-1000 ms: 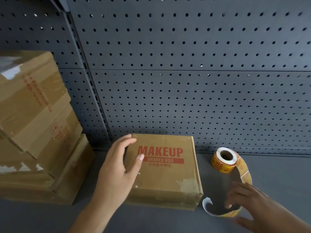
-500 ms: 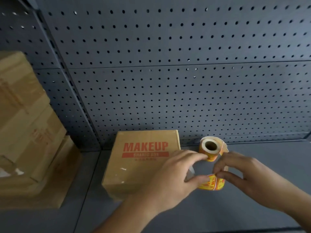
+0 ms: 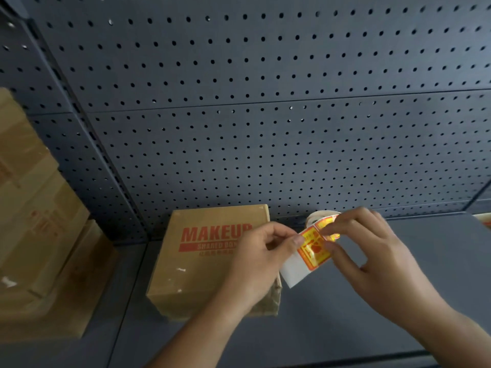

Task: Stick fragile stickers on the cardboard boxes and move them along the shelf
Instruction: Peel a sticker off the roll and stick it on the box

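Note:
A small cardboard box (image 3: 202, 261) printed MAKEUP in red sits on the grey shelf (image 3: 398, 301) against the pegboard. To its right, both hands hold up the loose end of a sticker strip (image 3: 313, 249), orange-and-yellow fragile labels on white backing. My left hand (image 3: 261, 264) pinches the strip's left edge with thumb and forefinger. My right hand (image 3: 372, 251) pinches the strip from the right, at the sticker's upper corner. The sticker roll (image 3: 317, 217) is mostly hidden behind my right hand's fingers.
A stack of larger cardboard boxes (image 3: 39, 235) fills the left of the shelf. A dark perforated back panel (image 3: 265, 128) rises behind everything. An orange-marked object (image 3: 485, 220) peeks in at the right edge.
My left hand left the top of the MAKEUP box and came to the strip. Both hands have lifted the strip's end off the shelf, and the sticker faces me.

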`<state>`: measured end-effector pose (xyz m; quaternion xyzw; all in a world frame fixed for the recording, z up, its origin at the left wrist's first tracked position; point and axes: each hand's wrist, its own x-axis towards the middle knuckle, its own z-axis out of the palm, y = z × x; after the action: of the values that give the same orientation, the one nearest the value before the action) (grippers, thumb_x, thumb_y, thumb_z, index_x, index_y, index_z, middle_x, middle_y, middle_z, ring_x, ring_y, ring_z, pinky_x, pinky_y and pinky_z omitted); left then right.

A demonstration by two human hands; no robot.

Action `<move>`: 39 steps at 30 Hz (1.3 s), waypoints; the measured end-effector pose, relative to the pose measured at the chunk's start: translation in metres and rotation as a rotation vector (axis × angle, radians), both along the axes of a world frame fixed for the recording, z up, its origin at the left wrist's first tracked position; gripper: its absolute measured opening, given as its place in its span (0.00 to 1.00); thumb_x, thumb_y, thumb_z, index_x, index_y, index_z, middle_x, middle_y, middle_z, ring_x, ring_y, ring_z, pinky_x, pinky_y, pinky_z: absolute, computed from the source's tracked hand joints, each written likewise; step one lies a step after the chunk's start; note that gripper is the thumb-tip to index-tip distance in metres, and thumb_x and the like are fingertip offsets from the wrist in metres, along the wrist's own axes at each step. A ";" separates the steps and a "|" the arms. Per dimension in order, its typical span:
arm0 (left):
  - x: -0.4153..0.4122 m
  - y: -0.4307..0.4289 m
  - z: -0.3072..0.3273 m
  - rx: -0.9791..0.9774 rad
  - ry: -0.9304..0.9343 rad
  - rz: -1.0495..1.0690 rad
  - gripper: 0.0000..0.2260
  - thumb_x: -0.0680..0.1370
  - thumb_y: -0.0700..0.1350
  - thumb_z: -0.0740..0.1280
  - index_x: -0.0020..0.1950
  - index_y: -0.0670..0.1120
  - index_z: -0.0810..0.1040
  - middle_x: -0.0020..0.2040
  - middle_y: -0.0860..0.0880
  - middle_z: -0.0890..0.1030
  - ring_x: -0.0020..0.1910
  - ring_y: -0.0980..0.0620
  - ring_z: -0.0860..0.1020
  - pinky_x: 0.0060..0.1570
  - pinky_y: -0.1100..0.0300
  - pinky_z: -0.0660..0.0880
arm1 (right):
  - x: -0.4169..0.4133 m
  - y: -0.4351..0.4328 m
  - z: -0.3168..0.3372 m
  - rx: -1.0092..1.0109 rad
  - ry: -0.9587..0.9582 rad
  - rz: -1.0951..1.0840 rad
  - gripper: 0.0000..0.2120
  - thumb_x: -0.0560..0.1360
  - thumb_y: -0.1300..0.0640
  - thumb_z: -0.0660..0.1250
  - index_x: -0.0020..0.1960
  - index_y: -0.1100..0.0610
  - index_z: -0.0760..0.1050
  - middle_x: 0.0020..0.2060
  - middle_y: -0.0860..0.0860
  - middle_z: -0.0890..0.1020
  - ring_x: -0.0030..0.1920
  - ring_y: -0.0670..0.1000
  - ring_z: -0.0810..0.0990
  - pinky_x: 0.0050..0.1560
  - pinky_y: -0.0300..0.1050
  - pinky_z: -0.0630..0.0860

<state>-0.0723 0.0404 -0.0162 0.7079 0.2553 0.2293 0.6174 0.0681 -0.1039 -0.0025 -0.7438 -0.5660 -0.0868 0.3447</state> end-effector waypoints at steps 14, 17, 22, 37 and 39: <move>-0.009 -0.006 -0.005 -0.190 -0.087 -0.093 0.08 0.81 0.43 0.68 0.56 0.50 0.86 0.52 0.49 0.88 0.56 0.47 0.84 0.62 0.44 0.77 | -0.027 0.008 -0.005 0.011 0.233 -0.036 0.09 0.72 0.40 0.67 0.48 0.43 0.75 0.42 0.37 0.78 0.46 0.42 0.79 0.42 0.28 0.72; -0.010 -0.006 -0.007 -0.157 -0.079 -0.061 0.06 0.80 0.44 0.70 0.54 0.49 0.86 0.50 0.50 0.88 0.54 0.50 0.85 0.62 0.45 0.78 | -0.028 0.008 -0.003 -0.011 0.309 -0.030 0.08 0.71 0.40 0.67 0.48 0.41 0.76 0.44 0.37 0.80 0.47 0.42 0.80 0.45 0.29 0.73; -0.009 -0.005 -0.010 -0.016 -0.049 -0.044 0.06 0.80 0.44 0.69 0.55 0.49 0.85 0.50 0.53 0.88 0.52 0.55 0.84 0.55 0.57 0.80 | -0.025 0.008 0.001 -0.047 0.423 -0.015 0.06 0.75 0.55 0.71 0.44 0.43 0.79 0.43 0.37 0.84 0.47 0.42 0.82 0.44 0.29 0.73; -0.012 -0.004 -0.007 0.089 0.011 -0.017 0.06 0.80 0.44 0.70 0.55 0.52 0.83 0.49 0.57 0.86 0.49 0.60 0.83 0.42 0.67 0.77 | 0.019 -0.004 0.028 0.141 0.486 -0.323 0.09 0.77 0.56 0.68 0.40 0.44 0.77 0.34 0.45 0.83 0.34 0.48 0.81 0.28 0.36 0.72; -0.014 -0.006 -0.003 0.110 -0.026 -0.020 0.07 0.79 0.47 0.70 0.56 0.52 0.83 0.51 0.58 0.86 0.52 0.62 0.82 0.49 0.69 0.77 | 0.013 0.000 0.029 0.178 0.441 -0.284 0.10 0.76 0.57 0.68 0.39 0.44 0.77 0.32 0.47 0.82 0.32 0.50 0.81 0.29 0.36 0.72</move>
<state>-0.0866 0.0347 -0.0191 0.7401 0.2272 0.2461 0.5831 0.0809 -0.1043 0.0268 -0.7833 -0.3576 -0.0194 0.5081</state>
